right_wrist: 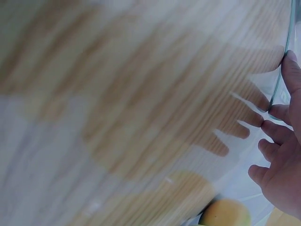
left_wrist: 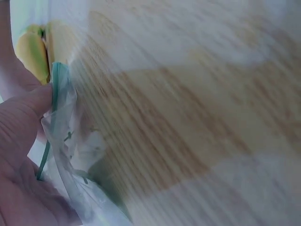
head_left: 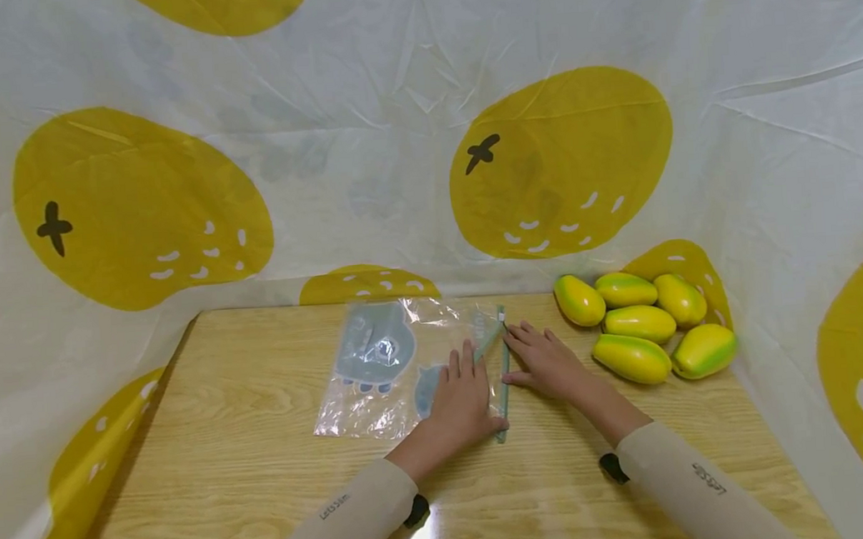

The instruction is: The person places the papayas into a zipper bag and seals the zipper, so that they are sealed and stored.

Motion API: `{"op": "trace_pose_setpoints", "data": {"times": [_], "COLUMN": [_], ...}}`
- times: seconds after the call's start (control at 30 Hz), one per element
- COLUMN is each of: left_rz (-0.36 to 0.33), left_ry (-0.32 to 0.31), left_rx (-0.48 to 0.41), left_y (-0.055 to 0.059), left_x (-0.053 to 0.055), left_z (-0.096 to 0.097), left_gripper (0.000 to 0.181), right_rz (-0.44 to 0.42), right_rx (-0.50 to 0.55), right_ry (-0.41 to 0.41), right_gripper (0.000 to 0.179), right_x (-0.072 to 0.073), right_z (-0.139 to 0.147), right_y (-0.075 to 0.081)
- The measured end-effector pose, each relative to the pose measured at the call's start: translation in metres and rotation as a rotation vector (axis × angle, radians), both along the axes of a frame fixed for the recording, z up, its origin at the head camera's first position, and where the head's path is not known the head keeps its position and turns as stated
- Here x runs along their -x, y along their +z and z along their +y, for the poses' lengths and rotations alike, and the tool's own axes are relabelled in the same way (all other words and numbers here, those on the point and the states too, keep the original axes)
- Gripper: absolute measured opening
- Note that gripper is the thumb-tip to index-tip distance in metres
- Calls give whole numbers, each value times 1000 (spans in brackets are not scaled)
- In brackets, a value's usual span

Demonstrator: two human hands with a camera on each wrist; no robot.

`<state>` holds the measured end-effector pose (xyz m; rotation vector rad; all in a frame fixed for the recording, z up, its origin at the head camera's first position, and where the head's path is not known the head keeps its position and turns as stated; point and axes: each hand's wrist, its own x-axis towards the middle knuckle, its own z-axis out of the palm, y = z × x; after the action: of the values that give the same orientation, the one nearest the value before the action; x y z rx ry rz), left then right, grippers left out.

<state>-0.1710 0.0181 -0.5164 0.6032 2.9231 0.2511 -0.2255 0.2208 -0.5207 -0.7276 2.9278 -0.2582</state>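
Note:
A clear plastic zip bag (head_left: 381, 407) with blue-grey cartoon prints lies flat on the table. Teal strips edge its mouth on the right, and a small white slider (head_left: 501, 317) sits near the top of one. My left hand (head_left: 459, 397) rests on the bag with fingers extended, its thumb (left_wrist: 35, 99) against the teal strip (left_wrist: 55, 89). On the other side, my right hand (head_left: 546, 362) touches the mouth edge with fingertips and thumb, which stand apart along the teal strip (right_wrist: 283, 66). Its remaining fingers are spread over the table.
Several yellow-green mangoes (head_left: 638, 323) lie in a group at the table's back right, close beyond my right hand. The wooden table (head_left: 267, 498) is bounded by a white cloth (head_left: 365, 182) printed with big yellow fruit, behind and at both sides.

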Motion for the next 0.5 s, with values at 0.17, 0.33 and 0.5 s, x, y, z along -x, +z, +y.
{"op": "trace_pose_setpoints", "data": {"times": [0.17,0.33,0.5], "left_rz": [-103,-123,-106], "left_ry": [42,22,0], "left_rx": [-113,-165,-165], "left_y": [-6,-11,-13], "left_x": [1,3,7], "left_z": [0,-5,-15], "left_gripper": [123,127,132], "right_rz": [31,35,32], "right_rx": [12,9,17], "right_ry": [9,8,0], "right_gripper": [79,79,80], "right_x": [-1,-3,-5], "right_z": [1,1,-1], "right_y": [0,1,1]}}
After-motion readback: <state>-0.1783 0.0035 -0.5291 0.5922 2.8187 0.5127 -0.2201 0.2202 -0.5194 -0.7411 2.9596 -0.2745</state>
